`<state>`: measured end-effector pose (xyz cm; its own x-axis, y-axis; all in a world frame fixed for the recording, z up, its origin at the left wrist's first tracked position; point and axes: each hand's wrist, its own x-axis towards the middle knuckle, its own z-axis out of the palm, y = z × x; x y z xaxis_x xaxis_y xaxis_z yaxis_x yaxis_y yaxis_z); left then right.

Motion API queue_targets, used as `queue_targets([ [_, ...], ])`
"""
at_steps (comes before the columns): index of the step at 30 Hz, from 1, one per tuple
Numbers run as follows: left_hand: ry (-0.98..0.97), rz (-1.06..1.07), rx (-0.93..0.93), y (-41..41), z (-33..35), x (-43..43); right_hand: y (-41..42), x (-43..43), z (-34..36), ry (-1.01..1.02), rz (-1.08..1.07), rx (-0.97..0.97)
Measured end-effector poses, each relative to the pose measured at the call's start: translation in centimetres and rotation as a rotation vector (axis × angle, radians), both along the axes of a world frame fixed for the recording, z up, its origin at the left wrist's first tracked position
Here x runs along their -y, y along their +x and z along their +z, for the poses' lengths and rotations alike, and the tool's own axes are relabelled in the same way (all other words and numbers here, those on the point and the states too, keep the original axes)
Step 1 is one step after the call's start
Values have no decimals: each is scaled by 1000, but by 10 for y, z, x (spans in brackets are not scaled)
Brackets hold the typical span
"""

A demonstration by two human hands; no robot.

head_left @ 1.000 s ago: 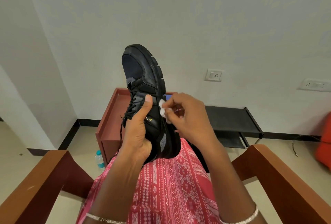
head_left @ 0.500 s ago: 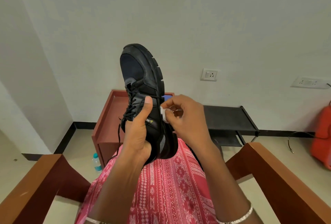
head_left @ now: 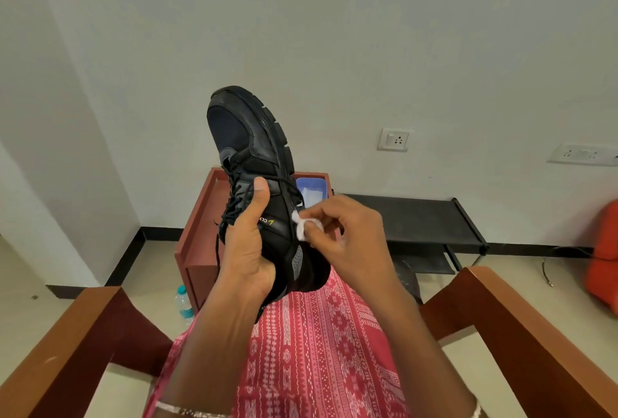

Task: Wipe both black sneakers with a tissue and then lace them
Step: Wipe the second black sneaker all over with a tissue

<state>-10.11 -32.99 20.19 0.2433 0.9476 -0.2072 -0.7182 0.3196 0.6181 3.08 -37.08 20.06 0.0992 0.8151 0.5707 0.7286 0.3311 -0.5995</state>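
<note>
One black sneaker (head_left: 257, 163), toe up above the lap, clasped at mid-body by left hand (head_left: 249, 250); tissue (head_left: 301, 226) pinched in right hand (head_left: 347, 243) against its side; wiping step; next, likely fresh strokes along the sole edge.

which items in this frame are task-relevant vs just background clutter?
In use:
- black sneaker, toe up, gripped by the left hand
- tissue, pinched in the right hand against the shoe's side
- laces, loose

Lying about:
- water bottle on the floor
- blue box on the red-brown cabinet
- black rack
- wall sockets
</note>
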Motion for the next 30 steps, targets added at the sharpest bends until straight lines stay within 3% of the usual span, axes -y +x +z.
queue_targets([
  [5, -8, -7, 26, -4, 0, 0, -15, -3, -17, 150, -84, 33],
  [10, -28, 33, 36, -6, -1, -2, -14, 28, -40, 121, -99, 92],
  [18, -52, -21, 149, -3, 2, -1, -46, 28, -18, 175, -34, -164],
  [23, -94, -34, 246, -9, 0, -4, -62, 39, -27, 185, 4, -36],
  [30, -82, 57, 252, -6, 3, 2, -56, -3, -14, 147, -57, -32],
])
